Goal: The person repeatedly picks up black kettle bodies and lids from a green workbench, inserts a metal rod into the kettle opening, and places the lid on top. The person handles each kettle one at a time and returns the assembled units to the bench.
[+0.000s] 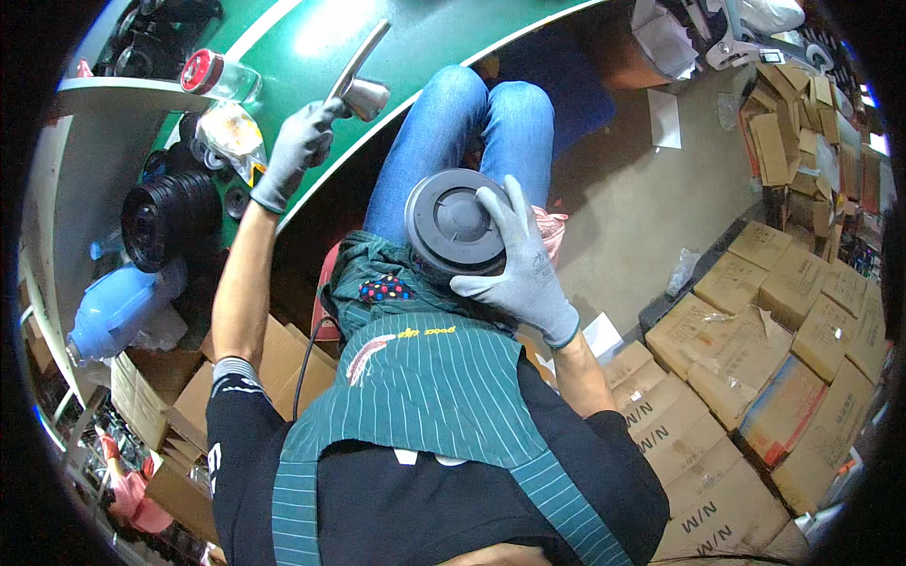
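My left hand, in a grey glove, is raised over the green table with its fingers closed round the near end of a metal tool. That tool has a long curved bar and a cup-shaped silvery piece at its side; I cannot make out its exact kind. On my lap, a round black part with a ringed top faces up. My right hand, also gloved in grey, grips its right side, thumb at the near edge and fingers over the top. Its underside is hidden.
On the green table stands a clear jar with a red lid, beside a plastic bag. Stacked black rings and a blue plastic bundle lie to the left. Cardboard boxes fill the right side.
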